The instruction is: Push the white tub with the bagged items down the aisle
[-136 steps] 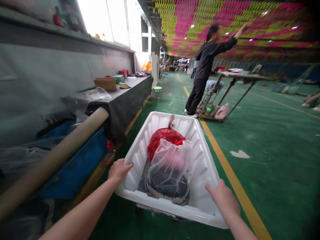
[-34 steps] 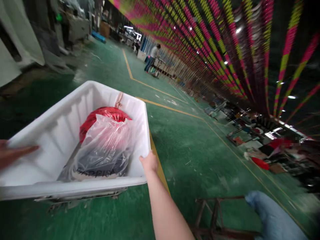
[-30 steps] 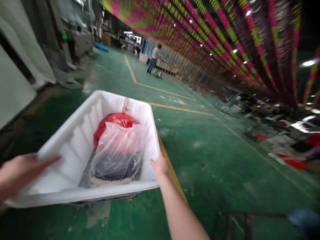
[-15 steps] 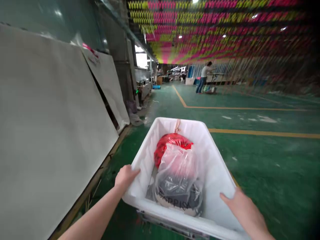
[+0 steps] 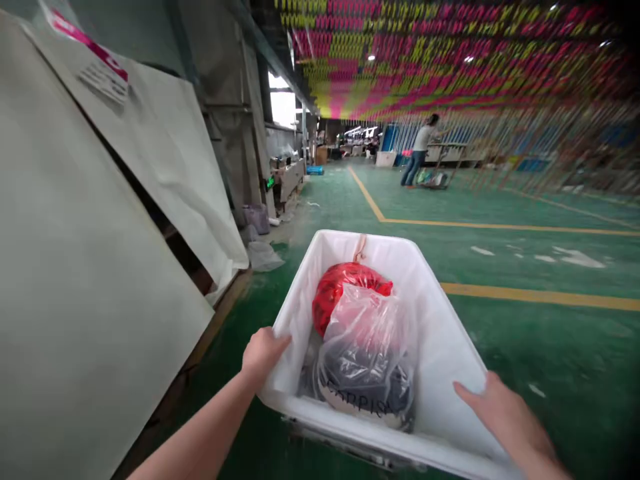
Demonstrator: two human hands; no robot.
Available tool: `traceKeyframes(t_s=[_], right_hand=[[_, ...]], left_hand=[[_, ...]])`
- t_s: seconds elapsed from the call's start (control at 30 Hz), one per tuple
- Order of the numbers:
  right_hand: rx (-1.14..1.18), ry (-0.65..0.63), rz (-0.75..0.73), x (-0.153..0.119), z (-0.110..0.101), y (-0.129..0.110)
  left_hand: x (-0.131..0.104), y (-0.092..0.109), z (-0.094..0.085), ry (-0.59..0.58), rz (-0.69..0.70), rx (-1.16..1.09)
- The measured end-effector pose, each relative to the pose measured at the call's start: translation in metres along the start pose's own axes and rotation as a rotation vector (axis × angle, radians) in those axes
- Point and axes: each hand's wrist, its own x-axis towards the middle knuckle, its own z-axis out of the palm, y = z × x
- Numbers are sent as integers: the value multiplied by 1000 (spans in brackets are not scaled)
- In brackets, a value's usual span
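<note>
A white plastic tub cart (image 5: 440, 347) stands in front of me. My left hand (image 5: 263, 353) grips its left rim, thumb over the inside and fingers hidden outside. On the right rim my right hand (image 5: 505, 407) holds on the same way, its thumb pointing inward. Inside the tub lies a clear plastic bag (image 5: 367, 353) with dark and pale contents and black lettering near the bottom. Behind it sits a red plastic bag (image 5: 335, 293). A pinkish cord (image 5: 359, 248) is tied at the far rim.
Large white sheets (image 5: 90, 267) lean along the left wall. A crumpled plastic bag (image 5: 263, 256) lies on the green floor (image 5: 550, 347) near the wall. Ahead to the right, a person (image 5: 419, 152) stands by a table. Pink and yellow rows (image 5: 400, 47) hang overhead.
The cart and both hands have moved forward along the floor. The leaning sheets and the wall bag are nearer. Both hands keep their hold on the rims.
</note>
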Motion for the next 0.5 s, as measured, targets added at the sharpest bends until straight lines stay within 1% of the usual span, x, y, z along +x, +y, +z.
traceKeyframes(t_s=[0.1,0.23,0.4,0.5], right_hand=[[26,25,-42,-5,10,-11],[34,38,-46,-6,24,-25],[35,-12,-40,-11,28,-48],[69,-15,-93,-10,35,-60]], left_hand=[[11,-13,-4,-2,-1,-13],[26,-27,-13,-12,5,-20],[43,-38,-32,-22,4,-17],[54,-44,-41,-10,1,-13]])
